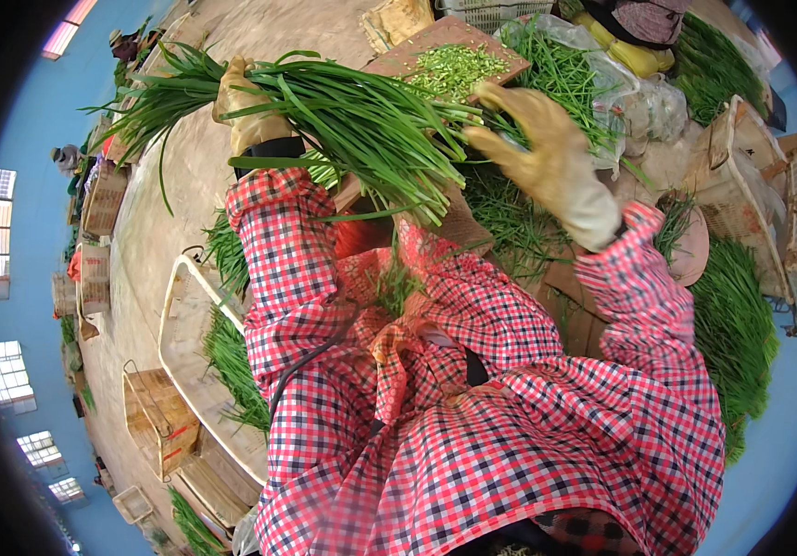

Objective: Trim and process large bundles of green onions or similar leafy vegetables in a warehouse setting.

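My left hand (243, 100), in a yellow work glove, is closed around a big bunch of long green garlic chives (352, 125). The bunch lies sideways, its leafy tips to the left and pale stem ends to the right. My right hand (542, 139), in a similar glove, is just right of those stem ends. It is blurred by motion, with thumb and fingers apart. Whether it touches the stems is hard to make out. Behind the stems, short pale green trimmings (454, 72) lie on a reddish-brown board (417, 44).
More chives sit in a clear plastic bag (616, 93) at the far right. A large heap of chives (732, 334) stands on the right, near plastic crates (746, 167). Loose leaves (510, 218) lie below my right hand. A white-rimmed basket (176, 306) with chives is at my left.
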Demonstrator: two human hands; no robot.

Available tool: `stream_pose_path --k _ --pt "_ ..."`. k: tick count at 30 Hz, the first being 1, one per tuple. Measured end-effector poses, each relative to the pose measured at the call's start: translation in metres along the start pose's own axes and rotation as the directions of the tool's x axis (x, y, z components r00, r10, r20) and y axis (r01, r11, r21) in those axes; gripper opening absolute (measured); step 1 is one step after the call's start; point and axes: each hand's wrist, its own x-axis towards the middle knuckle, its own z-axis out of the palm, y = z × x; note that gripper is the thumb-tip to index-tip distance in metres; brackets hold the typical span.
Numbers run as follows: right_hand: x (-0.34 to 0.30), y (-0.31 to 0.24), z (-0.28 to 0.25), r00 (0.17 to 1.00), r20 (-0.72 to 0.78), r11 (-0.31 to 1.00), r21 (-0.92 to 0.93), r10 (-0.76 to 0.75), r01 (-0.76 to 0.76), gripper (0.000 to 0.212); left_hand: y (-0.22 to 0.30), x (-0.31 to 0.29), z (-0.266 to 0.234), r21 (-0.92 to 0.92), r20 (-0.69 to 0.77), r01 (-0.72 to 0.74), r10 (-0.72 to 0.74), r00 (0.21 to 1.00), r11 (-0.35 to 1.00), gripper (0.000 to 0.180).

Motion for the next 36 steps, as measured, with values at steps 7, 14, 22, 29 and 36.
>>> stream_pose_path --k 7,14,22,29,36 --pt "0.013 -0.014 0.053 0.946 -0.263 0.915 0.397 0.191 -0.075 0.021 0.01 -0.023 -0.004 0.118 0.109 -0.009 -0.004 0.994 0.993 0.015" --pt "-0.008 0.023 -0.005 0.815 0.326 0.869 -0.302 0.479 -0.391 0.031 0.006 -0.009 -0.001 0.074 -0.192 -0.009 0.023 0.981 0.997 0.015" --pt "0.038 -0.051 0.04 0.993 0.05 0.976 0.185 0.107 -0.115 0.032 -0.043 0.001 -0.015 0.903 0.367 -0.417 0.32 0.873 0.102 0.011" --pt "0.012 -0.018 0.057 0.97 0.041 0.867 0.44 0.24 -0.233 0.023 -0.045 0.015 -0.014 0.993 0.071 -0.113 0.528 0.846 0.047 0.014" --pt "-0.016 0.006 0.024 0.963 -0.02 0.726 0.66 0.27 -0.19 0.026 0.001 0.008 -0.046 0.945 0.316 -0.246 0.406 0.857 -0.216 0.006"
